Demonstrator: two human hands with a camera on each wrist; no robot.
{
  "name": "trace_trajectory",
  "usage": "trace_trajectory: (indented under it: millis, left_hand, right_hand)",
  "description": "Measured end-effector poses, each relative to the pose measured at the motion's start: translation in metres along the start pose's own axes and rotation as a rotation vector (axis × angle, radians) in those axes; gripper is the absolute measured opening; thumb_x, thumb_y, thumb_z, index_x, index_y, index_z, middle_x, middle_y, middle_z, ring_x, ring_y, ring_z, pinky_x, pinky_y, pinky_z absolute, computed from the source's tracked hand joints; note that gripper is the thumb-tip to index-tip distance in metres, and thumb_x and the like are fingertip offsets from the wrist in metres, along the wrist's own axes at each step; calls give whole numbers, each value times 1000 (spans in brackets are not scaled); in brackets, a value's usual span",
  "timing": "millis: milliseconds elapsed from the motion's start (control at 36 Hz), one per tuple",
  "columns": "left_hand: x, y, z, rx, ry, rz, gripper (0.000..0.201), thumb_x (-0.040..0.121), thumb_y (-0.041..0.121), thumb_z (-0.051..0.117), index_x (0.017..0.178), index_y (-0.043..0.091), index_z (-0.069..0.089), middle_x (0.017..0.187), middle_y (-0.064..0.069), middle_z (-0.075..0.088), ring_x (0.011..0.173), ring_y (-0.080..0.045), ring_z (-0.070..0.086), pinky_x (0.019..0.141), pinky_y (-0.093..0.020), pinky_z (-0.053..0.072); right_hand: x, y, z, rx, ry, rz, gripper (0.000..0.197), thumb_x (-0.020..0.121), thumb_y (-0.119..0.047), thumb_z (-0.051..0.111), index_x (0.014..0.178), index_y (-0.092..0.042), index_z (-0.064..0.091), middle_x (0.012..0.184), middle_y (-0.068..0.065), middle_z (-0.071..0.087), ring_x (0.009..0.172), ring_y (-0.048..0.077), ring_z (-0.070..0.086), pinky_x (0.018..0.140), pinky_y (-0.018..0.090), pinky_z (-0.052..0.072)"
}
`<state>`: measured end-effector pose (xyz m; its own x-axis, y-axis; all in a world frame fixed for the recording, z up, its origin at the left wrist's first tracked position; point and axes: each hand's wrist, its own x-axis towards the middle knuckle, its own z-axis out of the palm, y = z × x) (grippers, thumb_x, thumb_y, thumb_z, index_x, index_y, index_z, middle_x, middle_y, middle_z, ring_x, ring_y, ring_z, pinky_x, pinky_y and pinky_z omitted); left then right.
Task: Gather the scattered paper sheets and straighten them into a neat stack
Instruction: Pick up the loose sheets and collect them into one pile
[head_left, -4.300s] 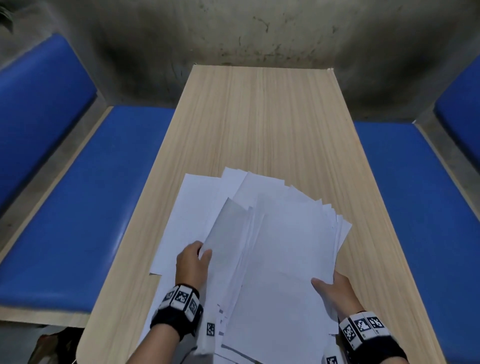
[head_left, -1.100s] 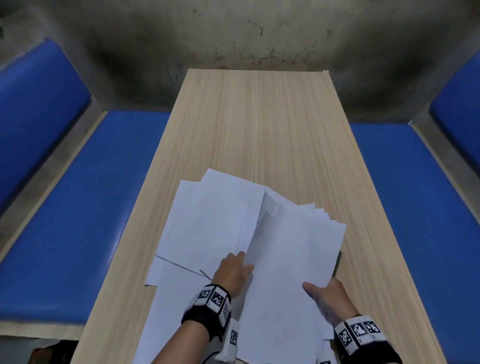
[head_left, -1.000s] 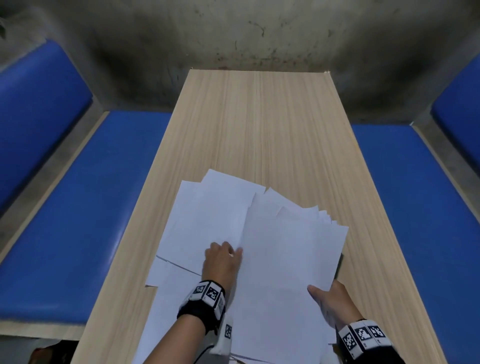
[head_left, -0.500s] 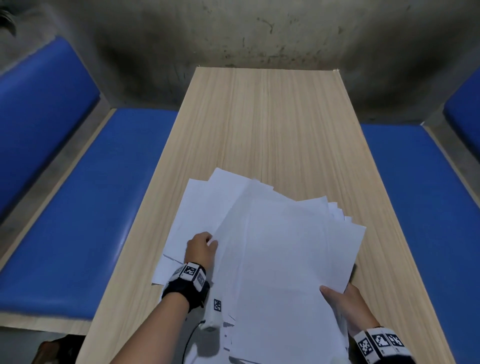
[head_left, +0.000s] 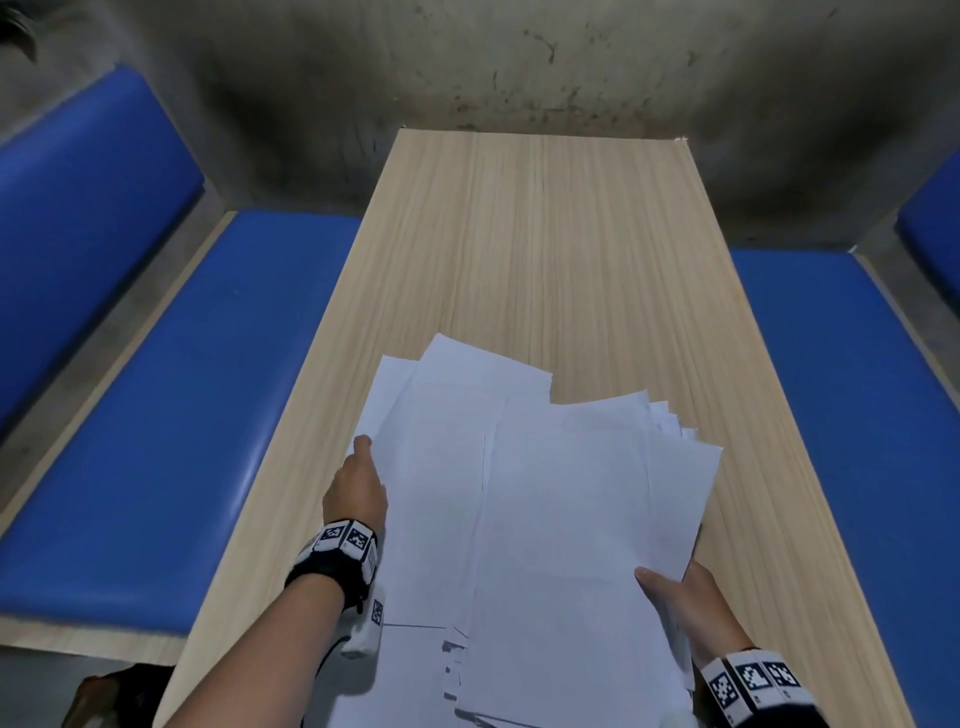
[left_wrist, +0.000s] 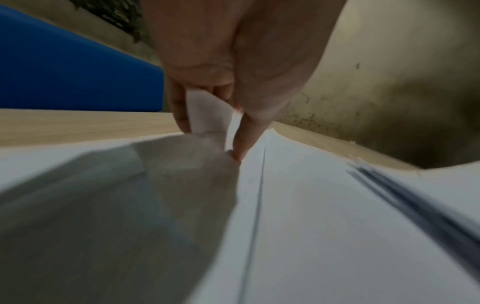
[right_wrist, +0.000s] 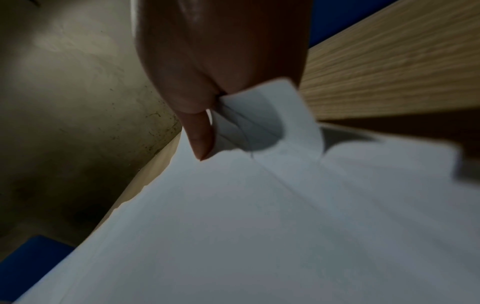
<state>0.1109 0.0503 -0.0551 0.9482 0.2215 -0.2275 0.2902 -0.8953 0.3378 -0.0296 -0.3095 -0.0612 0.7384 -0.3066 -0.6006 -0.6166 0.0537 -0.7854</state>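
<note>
Several white paper sheets (head_left: 545, 519) lie fanned and overlapping on the near half of the wooden table (head_left: 540, 249). My left hand (head_left: 358, 483) is at the left edge of the pile and pinches a curled sheet edge (left_wrist: 207, 115) between fingers and thumb. On the right side my right hand (head_left: 675, 597) grips the bundle, thumb on top and fingers hidden beneath. In the right wrist view the thumb (right_wrist: 200, 135) presses on bent sheet edges (right_wrist: 259, 119). The sheets' far corners (head_left: 670, 421) stick out unevenly.
Blue cushioned benches run along the table on the left (head_left: 156, 415) and right (head_left: 841, 415). A stained concrete wall (head_left: 493, 62) stands behind the table's far end. The table's far half shows bare wood.
My left hand has slid left and forward along the pile's left edge, drawing loose sheets in under the bundle. The bundle in my right hand has shifted slightly right.
</note>
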Motion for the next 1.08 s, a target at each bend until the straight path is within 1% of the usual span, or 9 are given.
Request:
trace_trajectory:
  millis: [83,222,472,611,694,750,833,972,1083]
  left_hand:
    - [-3,-2,-5,-89,-63,-121,50,89,1,53,136,7,37,114,-18,63,95,-35,63,71,-36,48]
    - [-18,-7,-6,-25,-69,-160,17,86,-3,43,86,-1,61,100,-19,65,81,-33,61,68,-37,53]
    - [-43,-4,2,-25,-187,-364,45,88,14,55,131,12,43,127,-18,48,113,-37,52,87,-45,49]
    - [-46,-3,-2,-189,-175,-435,62,82,13,68,132,5,33,120,-22,60,103,-39,61,84,-45,54]
    - [-43,-5,-11,-299,-160,-502,68,83,25,71,138,1,39,132,-23,55,114,-41,58,91,-43,50]
    - [-40,-9,-18,-318,-190,-478,60,86,29,69,134,-2,50,133,-21,58,116,-38,58,92,-37,47]
    - [-33,-19,-26,-332,-171,-390,35,89,30,63,111,2,67,113,-19,69,92,-34,64,85,-36,52]
    - [-26,-32,-43,-331,-130,-259,26,93,17,51,114,8,65,107,-15,68,91,-34,63,83,-36,51]
    - [-21,-35,-64,-360,-105,-147,25,92,8,50,113,7,64,105,-11,67,91,-30,60,82,-34,47]
  right_hand:
    - [-1,-1,1,-24,8,-8,37,89,0,62,124,-8,58,103,-2,67,104,29,62,96,39,44]
    - [-1,-4,4,-10,-5,4,32,90,2,60,117,-14,56,97,-4,66,90,16,62,89,37,44]
    - [0,-6,9,-20,-13,6,27,89,3,60,111,-13,59,99,1,69,91,17,64,87,37,46]
    - [0,-6,10,-12,-12,5,28,89,3,59,112,-14,59,99,0,68,92,20,64,89,37,46]
    - [2,-5,10,-17,-11,16,27,89,2,60,112,-13,61,101,1,70,96,22,65,92,39,47]
    - [2,-3,9,-28,-12,25,30,88,0,61,116,-10,61,106,4,70,101,27,65,97,43,48]
    - [2,-3,9,-43,-26,16,31,88,-1,61,117,-14,60,107,3,70,103,27,64,98,44,48]
    - [-2,-10,9,-65,-32,-15,28,90,3,58,108,-19,58,96,-7,67,90,11,61,89,35,44]
    - [0,-11,8,-99,-46,-4,31,88,1,57,114,-17,60,103,-2,70,98,21,65,90,38,48]
